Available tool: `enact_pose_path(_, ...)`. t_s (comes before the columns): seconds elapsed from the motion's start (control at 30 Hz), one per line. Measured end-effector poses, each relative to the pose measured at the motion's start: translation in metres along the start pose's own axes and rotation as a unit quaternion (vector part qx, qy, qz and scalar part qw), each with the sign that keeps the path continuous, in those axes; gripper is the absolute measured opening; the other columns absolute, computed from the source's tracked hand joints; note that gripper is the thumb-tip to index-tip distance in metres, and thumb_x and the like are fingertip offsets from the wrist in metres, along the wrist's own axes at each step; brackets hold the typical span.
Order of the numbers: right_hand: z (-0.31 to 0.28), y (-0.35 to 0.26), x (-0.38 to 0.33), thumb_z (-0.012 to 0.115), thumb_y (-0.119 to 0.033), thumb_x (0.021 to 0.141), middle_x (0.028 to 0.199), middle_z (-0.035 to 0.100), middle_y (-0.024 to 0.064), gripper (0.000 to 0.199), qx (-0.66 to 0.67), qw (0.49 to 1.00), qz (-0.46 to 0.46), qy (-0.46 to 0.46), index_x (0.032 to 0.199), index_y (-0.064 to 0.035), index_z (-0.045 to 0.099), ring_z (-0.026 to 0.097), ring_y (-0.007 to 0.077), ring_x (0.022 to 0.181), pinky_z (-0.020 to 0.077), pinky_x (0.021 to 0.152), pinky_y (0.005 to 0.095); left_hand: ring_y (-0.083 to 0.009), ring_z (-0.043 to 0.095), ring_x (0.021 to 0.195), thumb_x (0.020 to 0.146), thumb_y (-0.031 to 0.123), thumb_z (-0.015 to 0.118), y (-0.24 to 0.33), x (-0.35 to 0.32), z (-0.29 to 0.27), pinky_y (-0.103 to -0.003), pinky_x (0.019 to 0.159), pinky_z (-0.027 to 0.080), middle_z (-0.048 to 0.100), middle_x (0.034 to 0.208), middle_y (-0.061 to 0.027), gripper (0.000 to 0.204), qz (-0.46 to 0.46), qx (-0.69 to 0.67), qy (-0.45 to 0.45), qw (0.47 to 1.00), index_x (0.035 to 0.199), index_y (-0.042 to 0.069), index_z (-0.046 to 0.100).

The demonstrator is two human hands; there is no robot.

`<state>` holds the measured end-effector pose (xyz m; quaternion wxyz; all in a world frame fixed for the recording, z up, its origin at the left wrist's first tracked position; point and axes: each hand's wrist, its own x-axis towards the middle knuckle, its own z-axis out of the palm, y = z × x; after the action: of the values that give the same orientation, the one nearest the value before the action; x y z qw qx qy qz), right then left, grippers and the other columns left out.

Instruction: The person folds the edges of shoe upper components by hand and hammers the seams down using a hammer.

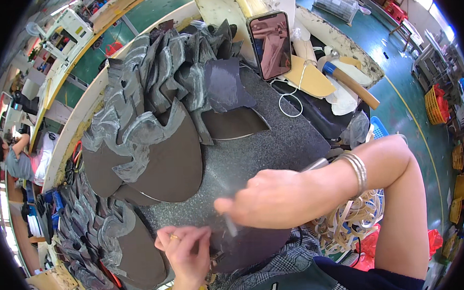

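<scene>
My left hand point(184, 248) presses down on a dark leather piece point(253, 246) lying at the near edge of the speckled grey work slab point(274, 143). My right hand point(266, 198) reaches across from the right and grips a thin silver pen-like tool point(230, 225), its tip on that same piece. A silver bangle point(356, 170) sits on my right wrist. Overlapping dark leather pieces with silver-marked wavy edges point(147, 123) are fanned out on the slab beyond my hands.
A second stack of dark cut pieces point(105, 235) lies at lower left. A phone point(270, 44) leans upright at the back, with a white cable, a wooden-handled hammer point(352, 86) and tan patterns beside it. Another person point(12, 156) sits far left. Coiled strips point(351, 223) lie at right.
</scene>
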<state>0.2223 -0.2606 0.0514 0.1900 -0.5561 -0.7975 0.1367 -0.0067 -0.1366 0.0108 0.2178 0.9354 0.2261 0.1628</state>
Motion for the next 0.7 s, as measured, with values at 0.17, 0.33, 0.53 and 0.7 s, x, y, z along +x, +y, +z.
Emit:
enact_pose_path(0.17, -0.016, -0.008, -0.019, 0.063, -0.008, 0.076, 0.059, 0.061, 0.0094, 0.022, -0.068, 0.993, 0.097, 0.019, 0.089, 0.0008, 0.048, 0.068, 0.0258, 0.055, 0.0494, 0.043, 0.0323, -0.022, 0.05, 0.092, 0.071, 0.008, 0.078, 0.019, 0.044, 0.02, -0.039, 0.088, 0.029, 0.065, 0.084, 0.0049, 0.018, 0.054, -0.01, 0.034, 0.998, 0.086, 0.016, 0.073)
enact_pose_path(0.33, 0.0, -0.009, -0.041, 0.064, -0.006, 0.074, 0.065, 0.056, 0.0103, 0.05, 0.018, 0.982, 0.189, -0.017, 0.118, -0.0047, 0.04, 0.063, 0.0343, 0.054, 0.0498, 0.047, 0.042, -0.0213, 0.048, 0.095, 0.066, 0.013, 0.084, 0.014, 0.043, 0.015, -0.038, 0.092, 0.028, 0.066, 0.082, 0.006, 0.028, -0.064, -0.062, -0.058, 0.994, 0.092, 0.016, 0.076)
enact_pose_path(0.53, -0.009, 0.002, -0.032, 0.063, -0.011, 0.079, 0.056, 0.059, 0.01, 0.03, 0.013, 0.989, 0.15, 0.004, 0.1, 0.0027, 0.047, 0.066, 0.0277, 0.052, 0.0489, 0.042, 0.0358, -0.0193, 0.05, 0.095, 0.063, 0.013, 0.084, 0.011, 0.028, 0.021, -0.036, 0.093, 0.029, 0.067, 0.083, 0.0059, 0.033, 0.038, 0.029, 0.02, 0.999, 0.096, 0.015, 0.077)
enact_pose_path(0.7, -0.004, 0.01, -0.033, 0.064, -0.011, 0.077, 0.056, 0.055, 0.0078, 0.042, -0.037, 0.99, 0.134, 0.012, 0.11, 0.0067, 0.046, 0.065, 0.0241, 0.051, 0.0492, 0.044, 0.0359, -0.0208, 0.049, 0.093, 0.063, 0.014, 0.084, 0.008, 0.033, 0.023, -0.037, 0.088, 0.031, 0.065, 0.085, 0.0066, 0.031, 0.038, 0.04, 0.037, 0.998, 0.093, 0.018, 0.078)
